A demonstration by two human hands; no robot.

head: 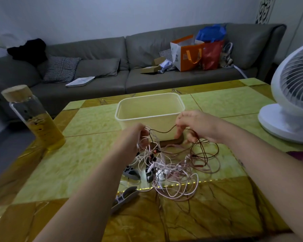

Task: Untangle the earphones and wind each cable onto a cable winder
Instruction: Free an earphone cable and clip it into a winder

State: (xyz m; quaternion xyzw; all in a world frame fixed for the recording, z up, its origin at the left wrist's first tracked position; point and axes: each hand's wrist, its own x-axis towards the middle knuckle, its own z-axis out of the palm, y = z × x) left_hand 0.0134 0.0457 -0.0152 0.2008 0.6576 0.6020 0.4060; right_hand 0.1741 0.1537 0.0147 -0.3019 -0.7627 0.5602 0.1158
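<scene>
Landmark: cream plastic tub (119, 114), standing on the green-and-amber table (87, 151).

- Left hand (133, 137): raised just in front of the tub's near-left corner. Fingers curled around a bunch of pale pink and white strands, which hang from the hand down to the table.
- Right hand (197, 124): in front of the tub's near-right corner, partly overlapping its rim. Thumb and fingers pinch the dark brown cable (164, 131).
- The brown cable sags in a short span between the two hands. Past the right hand it drops into loose loops on the table, near-right of the tub.
- Pale earphone tangle (175, 173): heaped on the table in front of the tub, nearer the person, still knotted. Small earbuds sit among the strands.
- Brown stick-shaped piece (171, 142): lies on the table against the tub's front wall, below the hands.
- Grey winder (130, 172): beside the tangle's left edge. Second grey winder (124, 198): further from the tub, toward the person. Neither has cable wound on it.
- Corked bottle (40, 123) of yellow liquid: well left of the tub. White fan (290, 105): well right.
</scene>
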